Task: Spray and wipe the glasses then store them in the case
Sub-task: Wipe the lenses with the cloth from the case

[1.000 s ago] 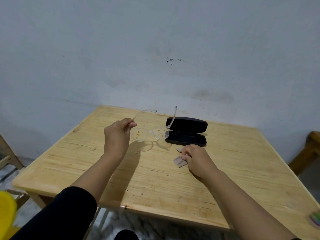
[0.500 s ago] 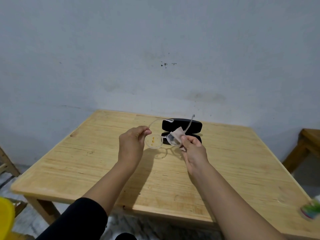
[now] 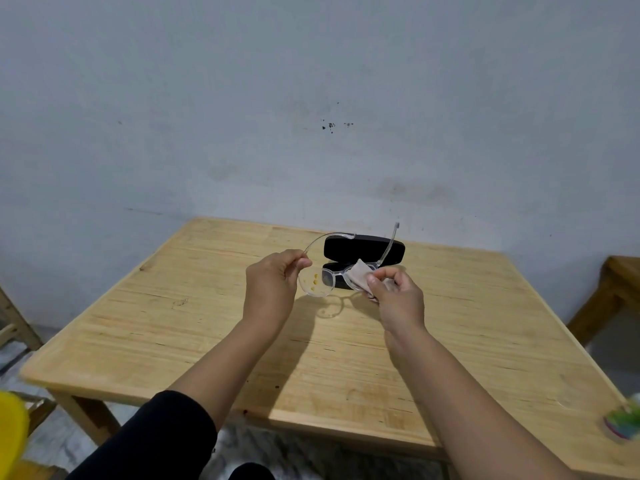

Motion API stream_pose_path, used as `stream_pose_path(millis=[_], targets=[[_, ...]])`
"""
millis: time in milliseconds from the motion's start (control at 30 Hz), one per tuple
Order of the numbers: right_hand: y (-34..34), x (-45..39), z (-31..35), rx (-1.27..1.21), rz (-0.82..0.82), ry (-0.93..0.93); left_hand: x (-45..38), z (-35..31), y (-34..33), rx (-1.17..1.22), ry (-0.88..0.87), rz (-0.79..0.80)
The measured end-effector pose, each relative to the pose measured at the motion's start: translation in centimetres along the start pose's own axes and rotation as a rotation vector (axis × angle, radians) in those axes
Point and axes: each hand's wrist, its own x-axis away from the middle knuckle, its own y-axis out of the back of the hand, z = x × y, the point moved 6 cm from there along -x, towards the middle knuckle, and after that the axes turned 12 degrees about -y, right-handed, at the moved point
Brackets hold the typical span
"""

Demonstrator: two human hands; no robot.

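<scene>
Clear-framed glasses hang above the wooden table, arms unfolded and pointing away from me. Yellow specks dot the left lens. My left hand pinches the frame at its left hinge. My right hand presses a small pale cloth over the right lens, which the cloth hides. Behind the glasses a black case lies open on the table.
A greenish bottle-like object, blurred, sits at the table's near right corner. A wooden stool stands to the right, a yellow object at the lower left. A grey wall runs behind the table.
My right hand picked the cloth up off the table and brought it onto the right lens. The left hand carried the glasses slightly right, in front of the case.
</scene>
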Motion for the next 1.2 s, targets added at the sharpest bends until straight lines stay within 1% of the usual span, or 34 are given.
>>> stream_pose_path(millis=[200,400,533,667,767,900,1100,1200], targets=[[0.0,0.5,0.4,0.002,0.084,0.024,-0.4,0.0,0.2,0.005,0.021,-0.001],[0.6,0.8,0.6,-0.103,-0.034,0.056,-0.1,0.0,-0.3,0.006,-0.032,0.018],[0.7,1.0,0.7,-0.194,-0.045,0.05,0.1,0.3,-0.6,0.059,0.025,0.032],[0.8,1.2,0.9,-0.23,-0.047,0.067,-0.2,0.1,-0.7,0.142,0.086,0.026],[0.8,1.4,0.9,-0.222,-0.059,0.089,-0.2,-0.1,-0.6,0.211,0.148,-0.004],[0.8,1.7,0.8,-0.249,-0.074,0.105,0.0,0.0,-0.8,0.232,0.201,-0.015],[0.7,1.8,1.3,-0.207,-0.099,0.138,-0.1,-0.8,-0.8,0.247,0.16,-0.031],[0.7,1.9,1.9,-0.139,-0.062,0.162,-0.2,-0.7,-0.6,0.266,0.158,-0.038]])
